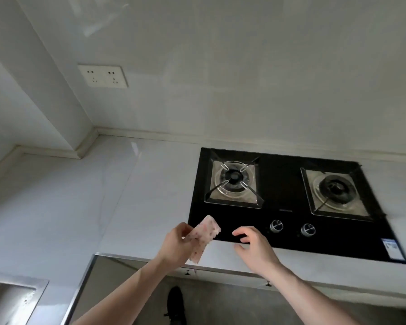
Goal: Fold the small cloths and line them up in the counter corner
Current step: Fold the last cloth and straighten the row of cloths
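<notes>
Nearest the camera, a dark shoe (176, 303) shows on the floor below the counter edge, with the two bare forearms reaching up over it. The left hand (174, 245) pinches a small pink spotted cloth (203, 236) between thumb and fingers, so that it hangs in the air above the front of the counter (85, 207), one end sticking up and the other drooping toward the wrist. It looks partly doubled over, though the blur leaves the number of folds unclear; holding it aloft like this probably keeps the layers together while the other hand comes in to square it. The right hand (253, 245) is beside it, apart from the cloth, fingers spread and loosely curved around nothing, over the front edge of the black stove (281, 191); it seems poised to take the free end. No other cloth can be seen here. Behind the hands the stove carries two knobs (276, 225) near its front, a left burner (233, 181) and a right burner (335, 186), each with a metal grate. The stove fills the right of the counter, so its grates and knobs are what a low swing of the cloth could catch. To the left the pale counter runs back to the corner (89, 144), where the wall steps in; that is likely where the cloth belongs, and the way there from the hand looks open. A sink (17, 292) edges in at lower left. Farthest off, a double socket (103, 76) sits on the wall above the corner.
</notes>
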